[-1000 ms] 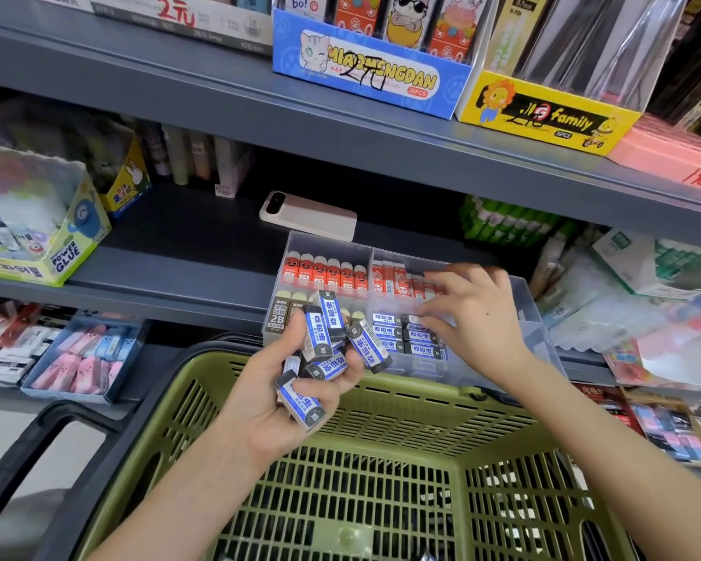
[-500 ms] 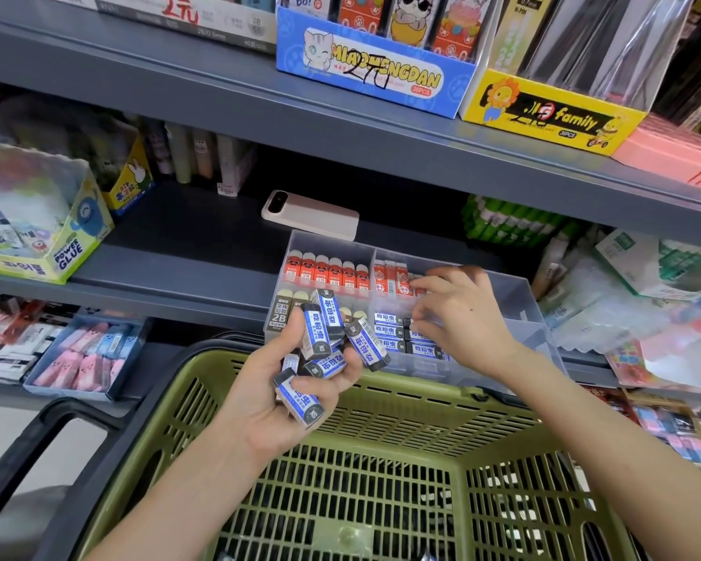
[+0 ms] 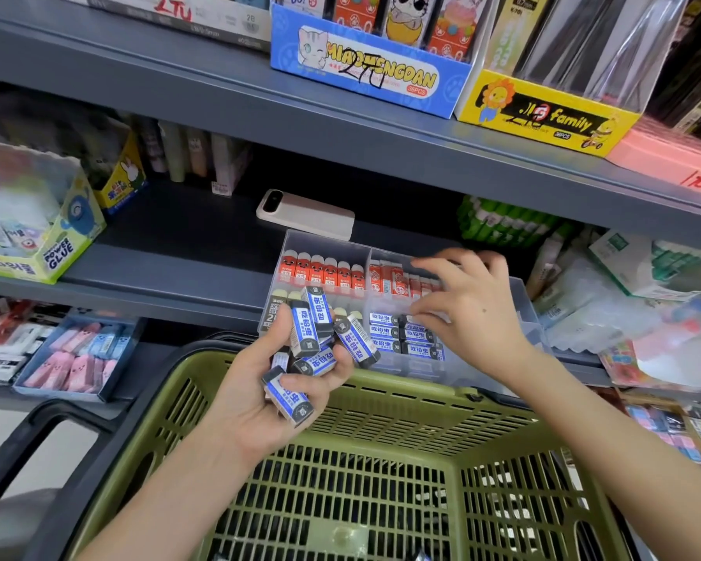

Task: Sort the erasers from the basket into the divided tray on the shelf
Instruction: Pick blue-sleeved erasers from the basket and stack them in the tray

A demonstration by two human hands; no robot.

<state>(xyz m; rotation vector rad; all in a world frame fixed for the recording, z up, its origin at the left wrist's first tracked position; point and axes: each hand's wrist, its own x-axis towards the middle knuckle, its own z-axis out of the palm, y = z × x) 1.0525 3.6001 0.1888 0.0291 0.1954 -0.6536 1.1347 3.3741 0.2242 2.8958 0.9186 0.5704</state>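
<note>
Grey metal shelf (image 3: 171, 273) in a stationery shop carried the clear divided tray (image 3: 328, 241), just beyond both grips. The left grip (image 3: 260, 410) clutched at least six blue-labelled erasers (image 3: 309, 338) above the green basket (image 3: 401, 402) rim. The right grip (image 3: 476, 317) hovered over the tray's right compartments, fingers spread loosely, holding nothing. Beneath it lay about six sorted blue erasers (image 3: 401, 340); left of it stood six red erasers (image 3: 322, 273).

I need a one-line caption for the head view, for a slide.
Left hand grips blue-labelled erasers over the green basket; right hand hovers over the divided tray.
</note>
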